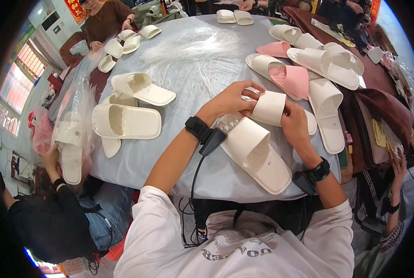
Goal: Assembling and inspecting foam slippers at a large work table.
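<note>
Both of my hands are on a white open-toed slipper (pixel 268 107) lying on the table. My left hand (pixel 235 99) pinches it on the left, fingers curled into the opening of its strap. On the other side, my right hand (pixel 296 125) grips the strap's right edge with fingers tucked under it. Another white slipper (pixel 258 155) sits just in front, closer to me, its sole pointing to the lower right. Several white slippers (pixel 128 121) are stacked crosswise to the left. At the right are a white slipper (pixel 326 116) and pink slippers (pixel 296 82) among more white ones.
A grey-blue cloth (pixel 184 169) covers the round table. Clear plastic strands (pixel 193 51) are spread across its middle. At left, a co-worker's hand (pixel 50 155) holds a slipper in a clear bag (pixel 72 139). Another person (pixel 107 21) works at the far left beside white slippers (pixel 130 44).
</note>
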Available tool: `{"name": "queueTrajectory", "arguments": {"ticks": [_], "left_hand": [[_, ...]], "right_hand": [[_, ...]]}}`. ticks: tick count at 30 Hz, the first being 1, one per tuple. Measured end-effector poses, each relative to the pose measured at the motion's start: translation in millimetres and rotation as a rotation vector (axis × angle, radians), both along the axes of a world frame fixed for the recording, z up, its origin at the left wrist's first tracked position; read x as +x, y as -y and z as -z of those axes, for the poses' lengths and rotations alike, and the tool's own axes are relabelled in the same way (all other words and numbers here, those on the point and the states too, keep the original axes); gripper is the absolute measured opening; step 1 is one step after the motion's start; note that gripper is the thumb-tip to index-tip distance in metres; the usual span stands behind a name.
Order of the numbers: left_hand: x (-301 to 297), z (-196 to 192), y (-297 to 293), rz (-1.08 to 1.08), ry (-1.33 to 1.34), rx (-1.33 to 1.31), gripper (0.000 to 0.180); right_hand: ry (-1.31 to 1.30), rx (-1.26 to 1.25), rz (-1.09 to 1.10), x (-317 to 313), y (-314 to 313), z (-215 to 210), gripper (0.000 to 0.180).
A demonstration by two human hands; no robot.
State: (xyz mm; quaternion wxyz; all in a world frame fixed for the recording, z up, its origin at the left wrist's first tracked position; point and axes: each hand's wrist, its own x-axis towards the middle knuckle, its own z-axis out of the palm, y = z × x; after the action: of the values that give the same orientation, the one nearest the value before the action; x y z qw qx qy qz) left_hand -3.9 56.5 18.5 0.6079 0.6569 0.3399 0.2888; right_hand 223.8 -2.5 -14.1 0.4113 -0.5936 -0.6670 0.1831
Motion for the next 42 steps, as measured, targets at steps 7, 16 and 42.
{"name": "queueTrajectory", "arguments": {"ticks": [7,16,42], "left_hand": [[3,2,-2,-0.011,-0.009,-0.043,0.049],[3,-1,-3,0.061,-0.084,0.014,0.056],[-2,3,17,-0.077,-0.148,0.121,0.040]], "right_hand": [[-0.130,-0.075,-0.074,7,-15,16,0.028],[-0.109,-0.088,-0.084,5,-10,9,0.027],[-0.191,-0.390,-0.440,31,11,-46,0.030]]}}
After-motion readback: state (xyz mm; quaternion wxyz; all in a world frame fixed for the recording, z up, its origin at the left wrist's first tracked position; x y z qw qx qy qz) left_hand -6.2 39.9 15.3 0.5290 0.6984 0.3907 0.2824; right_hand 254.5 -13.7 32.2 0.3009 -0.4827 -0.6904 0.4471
